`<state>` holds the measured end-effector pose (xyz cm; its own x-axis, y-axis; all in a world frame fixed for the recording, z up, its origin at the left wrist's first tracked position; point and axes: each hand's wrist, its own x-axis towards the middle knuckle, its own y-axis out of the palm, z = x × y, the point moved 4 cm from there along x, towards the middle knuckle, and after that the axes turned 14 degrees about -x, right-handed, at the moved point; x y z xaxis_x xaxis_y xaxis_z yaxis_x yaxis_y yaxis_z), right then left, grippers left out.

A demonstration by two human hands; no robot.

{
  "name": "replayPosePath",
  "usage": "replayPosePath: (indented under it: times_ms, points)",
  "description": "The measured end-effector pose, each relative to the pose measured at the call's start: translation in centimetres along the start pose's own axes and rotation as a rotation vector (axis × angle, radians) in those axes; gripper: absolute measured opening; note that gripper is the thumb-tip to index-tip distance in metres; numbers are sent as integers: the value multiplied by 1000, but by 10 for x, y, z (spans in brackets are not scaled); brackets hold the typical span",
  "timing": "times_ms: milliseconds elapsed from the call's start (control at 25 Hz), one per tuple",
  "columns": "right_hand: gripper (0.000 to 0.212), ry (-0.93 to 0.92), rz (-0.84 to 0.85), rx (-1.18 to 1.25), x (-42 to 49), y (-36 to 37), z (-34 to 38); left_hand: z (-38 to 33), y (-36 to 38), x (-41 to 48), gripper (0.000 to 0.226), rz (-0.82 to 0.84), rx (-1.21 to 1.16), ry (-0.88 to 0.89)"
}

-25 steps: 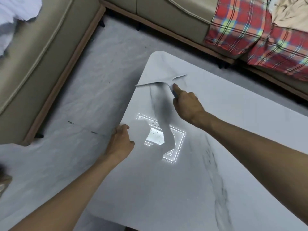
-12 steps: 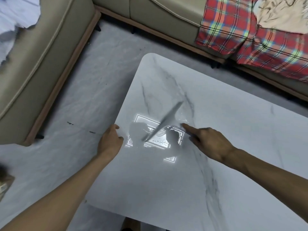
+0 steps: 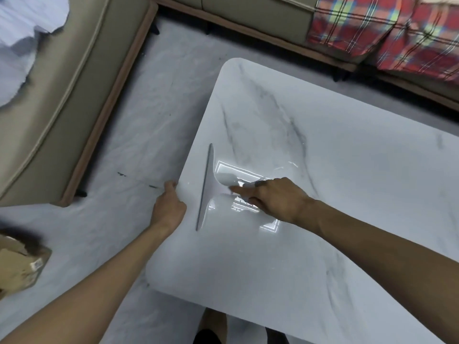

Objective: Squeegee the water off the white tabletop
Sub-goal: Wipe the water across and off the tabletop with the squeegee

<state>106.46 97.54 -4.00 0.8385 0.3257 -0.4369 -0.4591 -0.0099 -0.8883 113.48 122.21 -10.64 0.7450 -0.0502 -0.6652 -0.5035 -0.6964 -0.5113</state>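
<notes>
Right hand [image 3: 275, 198] grips the squeegee [image 3: 207, 187], blade down near the white marble bench's [image 3: 347, 170] left edge; left hand [image 3: 169, 207] clamps that edge. Lift the blade early and water streaks stay behind.

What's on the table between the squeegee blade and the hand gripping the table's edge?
Nothing: in the head view, only a bare strip of white tabletop separates the squeegee blade from the left hand.

A grey T-shaped plastic squeegee [image 3: 207, 187] lies on the white marble-veined surface [image 3: 347, 170] near its nine o'clock edge, between the left hand [image 3: 169, 207] and right hand [image 3: 278, 197].
</notes>
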Motion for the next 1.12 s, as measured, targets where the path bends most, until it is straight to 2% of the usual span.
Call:
replayPosePath:
  times_ms: [120,240,360,440,520,640,760,920,1120]
  points:
    - [47,155,56,32,-60,9,-38,-4,17,-5,59,67,12,-40]
    - [48,298,131,24,-113,16,-66,-10,27,-10,62,124,135,-15]
    - [47,324,130,28,-130,11,-63,-11,24,-14,55,70,138,32]
    - [44,239,88,53,-111,1,-41,-6,14,-18,49,-24,51,17]
    - [41,77,15,58,-71,-6,-5,8,3,-22,48,-85,-56,-47]
    - [42,-158,31,-68,-4,-1,61,34,-11,-29,52,-119,-130,-127]
    - [43,-216,28,-154,29,8,79,47,-14,-35,53,-112,-138,-132]
    - [39,-57,14,-107,7,15,32,46,3,-41,57,-37,-77,-148]
    - [42,211,48,-1,-98,36,-39,38,26,-54,60,26,137,-93]
